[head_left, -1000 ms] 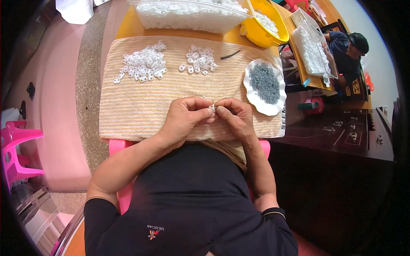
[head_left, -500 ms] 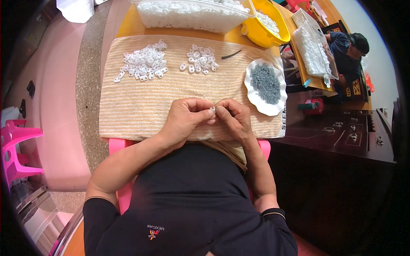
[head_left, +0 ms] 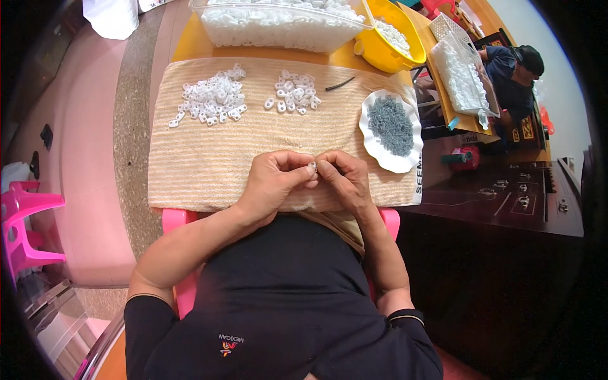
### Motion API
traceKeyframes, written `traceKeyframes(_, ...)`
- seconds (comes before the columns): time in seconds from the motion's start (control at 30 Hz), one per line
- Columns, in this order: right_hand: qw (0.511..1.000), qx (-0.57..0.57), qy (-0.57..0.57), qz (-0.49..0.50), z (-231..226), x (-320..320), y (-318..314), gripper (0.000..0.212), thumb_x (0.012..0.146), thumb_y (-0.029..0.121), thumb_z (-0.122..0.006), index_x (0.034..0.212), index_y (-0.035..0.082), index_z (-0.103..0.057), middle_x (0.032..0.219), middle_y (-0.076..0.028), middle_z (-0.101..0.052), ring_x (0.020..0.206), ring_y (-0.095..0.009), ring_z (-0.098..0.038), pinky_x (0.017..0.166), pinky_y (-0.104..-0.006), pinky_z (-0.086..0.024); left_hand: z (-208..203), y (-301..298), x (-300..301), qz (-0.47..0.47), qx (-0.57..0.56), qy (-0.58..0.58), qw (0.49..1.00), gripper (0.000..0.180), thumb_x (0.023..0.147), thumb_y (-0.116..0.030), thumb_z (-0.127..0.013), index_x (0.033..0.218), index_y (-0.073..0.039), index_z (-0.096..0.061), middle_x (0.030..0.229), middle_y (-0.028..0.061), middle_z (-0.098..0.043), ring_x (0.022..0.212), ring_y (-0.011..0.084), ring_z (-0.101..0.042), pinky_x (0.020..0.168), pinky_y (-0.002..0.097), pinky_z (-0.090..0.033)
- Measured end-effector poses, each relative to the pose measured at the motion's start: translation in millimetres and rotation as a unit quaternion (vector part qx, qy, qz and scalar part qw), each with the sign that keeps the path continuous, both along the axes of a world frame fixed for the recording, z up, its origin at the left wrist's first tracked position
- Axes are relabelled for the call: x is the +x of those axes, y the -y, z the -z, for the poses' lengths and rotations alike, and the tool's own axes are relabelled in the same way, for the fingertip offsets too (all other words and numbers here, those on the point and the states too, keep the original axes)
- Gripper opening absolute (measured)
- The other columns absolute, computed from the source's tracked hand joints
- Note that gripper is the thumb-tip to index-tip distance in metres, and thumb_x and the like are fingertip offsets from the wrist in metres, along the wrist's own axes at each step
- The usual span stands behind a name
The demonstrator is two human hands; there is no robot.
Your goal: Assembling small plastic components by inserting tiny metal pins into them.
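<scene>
My left hand (head_left: 271, 182) and my right hand (head_left: 348, 182) meet over the near part of a striped beige towel (head_left: 209, 164). Between their fingertips they pinch a small white plastic piece (head_left: 313, 166), mostly covered by the fingers. Farther off on the towel lie two heaps of white plastic pieces with holes, a larger left heap (head_left: 215, 95) and a smaller middle heap (head_left: 295, 92). A thin black stick (head_left: 340, 84) rests to the right of the smaller heap. On the right, a wavy-rimmed white plate (head_left: 397, 163) holds many tiny grey parts (head_left: 389, 126).
Behind the towel stand a clear bin (head_left: 278, 38) full of white pieces and a yellow basin (head_left: 380, 58). At the right, another person (head_left: 510, 76) sits by a white basket (head_left: 465, 82) of white pieces. A pink stool (head_left: 31, 209) stands at the left.
My hands keep their pinch on the white piece, with only a slight shift of the fingertips. The whole view has moved a little.
</scene>
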State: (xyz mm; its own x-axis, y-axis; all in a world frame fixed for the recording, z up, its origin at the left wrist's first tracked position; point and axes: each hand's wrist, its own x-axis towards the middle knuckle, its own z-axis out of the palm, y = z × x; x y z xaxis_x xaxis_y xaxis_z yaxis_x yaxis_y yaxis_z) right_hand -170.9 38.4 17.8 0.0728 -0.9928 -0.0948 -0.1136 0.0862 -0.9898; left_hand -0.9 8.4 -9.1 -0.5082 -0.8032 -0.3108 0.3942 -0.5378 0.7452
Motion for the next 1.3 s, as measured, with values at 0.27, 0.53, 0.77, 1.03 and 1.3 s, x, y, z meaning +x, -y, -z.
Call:
traceKeyframes(0.27,1.000,-0.029,0.006,-0.007,7,-3,0,0.010,0.093,0.006,-0.060,0.092,-0.003,-0.065,0.084,-0.002,-0.066,0.077,-0.006,-0.058,0.070,-0.0205,-0.047,-2,1,2,0.005,0.039,-0.027,0.999,0.015,0.086,0.000,-0.065,0.101,0.005,-0.063,0.092,0.0105,-0.067,0.080,0.0149,-0.066,0.076,0.0268,-0.057)
traceKeyframes(0.53,0.998,0.017,0.054,-0.004,1,-4,0,0.014,0.094,0.011,-0.060,0.095,-0.002,-0.065,0.087,-0.002,-0.066,0.077,-0.005,-0.058,0.070,-0.0206,-0.047,-4,4,3,0.006,0.035,-0.034,0.999,0.016,0.087,-0.001,-0.064,0.101,0.005,-0.064,0.093,0.0095,-0.067,0.079,0.0129,-0.065,0.074,0.0238,-0.055)
traceKeyframes(0.77,0.989,0.069,0.132,-0.013,7,-11,2,0.019,0.093,0.009,-0.060,0.107,-0.004,-0.062,0.093,-0.008,-0.068,0.086,-0.011,-0.064,0.077,-0.0241,-0.052,-4,8,5,0.013,0.032,-0.046,0.998,0.017,0.087,0.000,-0.064,0.104,0.005,-0.062,0.094,0.0116,-0.067,0.081,0.0165,-0.066,0.077,0.0278,-0.057)
traceKeyframes(1.03,0.991,0.034,0.132,-0.008,13,-10,3,0.022,0.091,0.005,-0.062,0.111,-0.004,-0.060,0.098,-0.009,-0.068,0.088,-0.012,-0.064,0.077,-0.0242,-0.053,-2,10,5,0.012,0.033,-0.052,0.998,0.018,0.087,-0.001,-0.064,0.104,0.005,-0.062,0.095,0.0117,-0.067,0.081,0.0166,-0.066,0.078,0.0284,-0.057)
traceKeyframes(1.3,0.995,0.052,0.084,0.011,3,-5,2,0.016,0.091,0.005,-0.063,0.104,-0.003,-0.064,0.093,-0.006,-0.069,0.083,-0.010,-0.064,0.076,-0.0228,-0.052,-1,9,5,0.015,0.029,-0.049,0.998,0.017,0.087,-0.002,-0.065,0.102,0.004,-0.063,0.093,0.0098,-0.067,0.079,0.0146,-0.065,0.076,0.0266,-0.056)
